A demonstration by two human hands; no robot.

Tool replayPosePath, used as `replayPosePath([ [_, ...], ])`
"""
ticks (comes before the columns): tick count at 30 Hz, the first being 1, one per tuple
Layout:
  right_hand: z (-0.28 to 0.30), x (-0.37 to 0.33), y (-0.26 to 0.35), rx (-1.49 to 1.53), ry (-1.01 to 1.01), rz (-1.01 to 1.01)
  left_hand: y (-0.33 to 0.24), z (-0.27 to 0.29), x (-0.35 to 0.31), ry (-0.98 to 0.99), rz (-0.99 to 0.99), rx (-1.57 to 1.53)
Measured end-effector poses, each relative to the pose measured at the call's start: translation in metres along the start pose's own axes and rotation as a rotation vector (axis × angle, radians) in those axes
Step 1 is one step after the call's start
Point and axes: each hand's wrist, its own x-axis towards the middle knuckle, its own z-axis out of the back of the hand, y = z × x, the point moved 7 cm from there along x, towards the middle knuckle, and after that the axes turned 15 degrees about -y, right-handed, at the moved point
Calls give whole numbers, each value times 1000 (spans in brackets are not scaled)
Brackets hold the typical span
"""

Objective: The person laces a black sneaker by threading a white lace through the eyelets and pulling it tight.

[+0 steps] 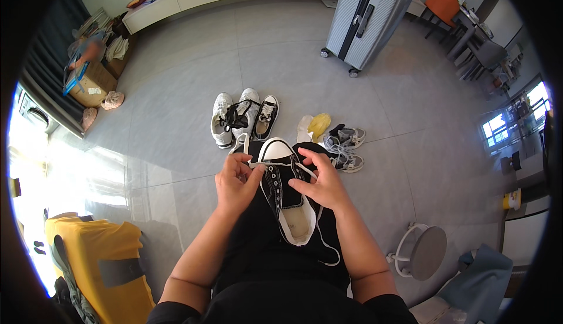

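Note:
A black canvas sneaker (290, 189) with a white toe cap lies on my lap, toe pointing away. Its white shoelace (330, 253) is threaded only near the toe, and one loose end trails over my right thigh. At the shoe's left side, my left hand (236, 184) has thumb and fingers closed on the lace, which loops up beyond them. Over the right eyelets, my right hand (324, 182) has its thumb and index finger apart. Lace passes beneath that hand; whether its curled fingers touch it is hidden.
White sneakers (221, 118) and a matching black canvas sneaker (267, 117) stand ahead on the floor. Grey sneakers (350, 161) and a yellow cloth-like item (319, 124) lie to their right. Farther off stands a silver suitcase (343, 36); a round stool (428, 253) is at right.

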Motion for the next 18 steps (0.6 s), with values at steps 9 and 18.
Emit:
replayPosePath([
  [9, 3, -5, 71, 14, -141, 350, -54, -18, 17, 238, -84, -398],
  [18, -22, -5, 82, 183, -149, 427, -68, -37, 4, 374, -199, -404],
])
